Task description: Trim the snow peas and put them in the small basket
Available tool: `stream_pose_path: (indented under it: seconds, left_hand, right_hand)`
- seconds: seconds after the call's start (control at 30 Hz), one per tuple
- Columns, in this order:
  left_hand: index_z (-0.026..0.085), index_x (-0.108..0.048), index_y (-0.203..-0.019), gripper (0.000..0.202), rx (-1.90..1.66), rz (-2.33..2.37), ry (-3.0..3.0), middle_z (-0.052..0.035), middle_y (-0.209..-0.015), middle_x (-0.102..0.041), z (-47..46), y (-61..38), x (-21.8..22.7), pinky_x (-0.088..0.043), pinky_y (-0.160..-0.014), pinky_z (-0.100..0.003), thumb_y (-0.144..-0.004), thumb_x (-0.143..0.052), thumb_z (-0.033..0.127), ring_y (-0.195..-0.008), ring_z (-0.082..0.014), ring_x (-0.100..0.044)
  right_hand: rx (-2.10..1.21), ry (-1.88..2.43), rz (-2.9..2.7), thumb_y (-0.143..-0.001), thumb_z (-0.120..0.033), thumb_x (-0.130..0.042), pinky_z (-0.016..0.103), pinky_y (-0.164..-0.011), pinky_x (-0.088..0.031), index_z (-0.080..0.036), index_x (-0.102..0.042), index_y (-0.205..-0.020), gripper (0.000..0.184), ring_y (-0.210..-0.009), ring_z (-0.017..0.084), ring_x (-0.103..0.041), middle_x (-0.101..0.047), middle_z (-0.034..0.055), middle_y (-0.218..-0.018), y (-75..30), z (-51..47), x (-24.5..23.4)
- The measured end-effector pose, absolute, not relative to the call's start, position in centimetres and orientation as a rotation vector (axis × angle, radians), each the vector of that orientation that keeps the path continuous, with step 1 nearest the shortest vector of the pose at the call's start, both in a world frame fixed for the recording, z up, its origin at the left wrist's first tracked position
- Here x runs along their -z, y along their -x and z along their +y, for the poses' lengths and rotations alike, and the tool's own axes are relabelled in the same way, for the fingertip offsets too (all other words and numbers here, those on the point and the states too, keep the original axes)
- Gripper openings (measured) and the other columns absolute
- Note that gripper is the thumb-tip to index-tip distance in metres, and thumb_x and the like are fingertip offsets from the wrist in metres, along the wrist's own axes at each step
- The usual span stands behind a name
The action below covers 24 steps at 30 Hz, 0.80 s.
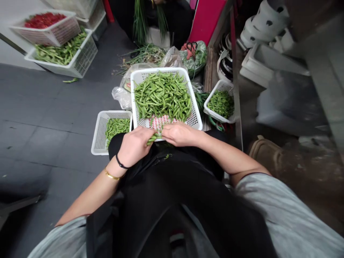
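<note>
Moderate, cool, diffuse light; source direction unclear. Green pods (162, 95) mid-scene well lit, fairly sharp. Hands (137, 143) readable. Floor (51, 136) at left shows soft sheen; near left corner dark. Far left, white baskets (84, 57) slightly smeared. Right side dim, pale bins (276, 96) blurred. Black clothing (172, 200) loses detail. Grey sleeves (285, 204) soft, stretched by wide-angle distortion.
</note>
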<state>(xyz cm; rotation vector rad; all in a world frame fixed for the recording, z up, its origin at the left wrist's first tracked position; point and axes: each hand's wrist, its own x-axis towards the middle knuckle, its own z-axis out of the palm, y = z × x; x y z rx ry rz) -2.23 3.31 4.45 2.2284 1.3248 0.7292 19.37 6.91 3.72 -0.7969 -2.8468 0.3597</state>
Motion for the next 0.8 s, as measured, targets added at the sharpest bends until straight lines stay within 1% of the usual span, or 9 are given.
stream_pose_path:
  seconds: [0.1,0.23,0.3,0.37,0.5,0.57,0.63,0.7,0.8]
  left_hand:
    - [0.017,-0.067,-0.085,0.012,-0.621,1.222,-2.167,-0.0064,-0.079,-0.070,3.1,1.6,-4.2,-0.051,-0.070,-0.031,-0.077,-0.064,0.026,-0.073,-0.0192,-0.064]
    - [0.016,-0.062,-0.085,0.021,-0.869,1.132,-1.440,-0.0010,-0.061,-0.064,2.6,0.0,-2.3,-0.047,-0.047,-0.022,-0.073,-0.071,0.031,-0.048,-0.0114,-0.057]
    - [0.017,-0.057,-0.084,0.026,-1.028,1.103,-1.027,-0.0005,-0.061,-0.065,2.9,-0.2,-1.5,-0.041,-0.037,-0.019,-0.069,-0.074,0.031,-0.042,-0.0100,-0.054]
    - [0.017,-0.053,-0.080,0.030,-1.182,1.081,-0.759,-0.0017,-0.067,-0.068,3.7,0.6,-1.2,-0.038,-0.033,-0.018,-0.065,-0.077,0.027,-0.042,-0.0097,-0.054]
    - [0.015,-0.055,-0.074,0.024,-1.316,1.007,-0.589,-0.0040,-0.070,-0.069,5.5,4.0,-1.3,-0.035,-0.031,-0.016,-0.064,-0.075,0.023,-0.041,-0.0070,-0.050]
    - [0.014,-0.059,-0.077,0.022,-1.290,0.945,-0.544,-0.0037,-0.068,-0.068,5.9,5.5,-1.1,-0.033,-0.030,-0.015,-0.064,-0.074,0.023,-0.039,-0.0049,-0.045]
    - [0.013,-0.063,-0.086,0.030,-1.248,0.876,-0.498,-0.0021,-0.065,-0.066,6.0,6.4,-0.7,-0.033,-0.030,-0.014,-0.062,-0.076,0.026,-0.038,-0.0041,-0.043]
    - [0.014,-0.064,-0.091,0.039,-1.221,0.824,-0.480,-0.0007,-0.063,-0.065,5.9,6.9,-0.2,-0.034,-0.030,-0.015,-0.059,-0.079,0.032,-0.038,-0.0051,-0.044]
    - [0.016,-0.062,-0.079,0.035,-1.190,0.801,-0.507,0.0001,-0.060,-0.063,5.7,7.1,0.4,-0.036,-0.031,-0.016,-0.058,-0.082,0.035,-0.040,-0.0075,-0.048]
  right_hand:
    - [-0.378,0.718,-2.661,-0.090,-0.023,-0.044,0.024,-0.058,-0.034,-0.015,-0.056,-0.069,0.026,-0.060,0.012,-0.047,-0.055,0.0028,-0.066,-19.3,6.6,-4.1]
    - [-0.656,0.826,-2.174,-0.092,-0.025,-0.045,0.022,-0.062,-0.040,-0.015,-0.059,-0.073,0.026,-0.061,0.010,-0.052,-0.059,0.0015,-0.065,-18.5,6.2,-3.3]
    - [-0.816,0.908,-2.002,-0.092,-0.027,-0.047,0.022,-0.063,-0.042,-0.015,-0.061,-0.077,0.024,-0.060,0.009,-0.054,-0.061,0.0003,-0.065,-18.4,6.2,-2.5]
    - [-0.922,0.970,-1.963,-0.090,-0.029,-0.050,0.022,-0.062,-0.041,-0.015,-0.062,-0.075,0.024,-0.058,0.009,-0.054,-0.061,-0.0008,-0.062,-19.0,6.6,-1.7]
    - [-0.988,1.130,-2.169,-0.085,-0.026,-0.055,0.021,-0.064,-0.040,-0.015,-0.063,-0.071,0.020,-0.063,0.010,-0.055,-0.063,0.0000,-0.068,-20.9,9.0,-0.2]
    - [-0.997,1.241,-2.434,-0.079,-0.023,-0.061,0.021,-0.064,-0.039,-0.015,-0.064,-0.080,0.009,-0.068,0.011,-0.057,-0.065,0.0006,-0.076,-21.0,10.8,0.5]
    - [-0.929,1.325,-2.766,-0.074,-0.023,-0.065,0.022,-0.063,-0.038,-0.017,-0.065,-0.091,0.018,-0.074,0.014,-0.060,-0.067,0.0023,-0.086,-19.7,12.7,1.5]
    - [-0.737,1.352,-3.033,-0.080,-0.024,-0.058,0.024,-0.065,-0.039,-0.018,-0.065,-0.096,0.019,-0.081,0.017,-0.062,-0.069,0.0062,-0.094,-17.3,14.3,3.0]
    - [-0.474,1.301,-3.223,-0.087,-0.014,-0.041,0.030,-0.068,-0.043,-0.012,-0.062,-0.104,0.027,-0.085,0.021,-0.064,-0.070,0.0143,-0.098,-12.8,15.9,6.0]
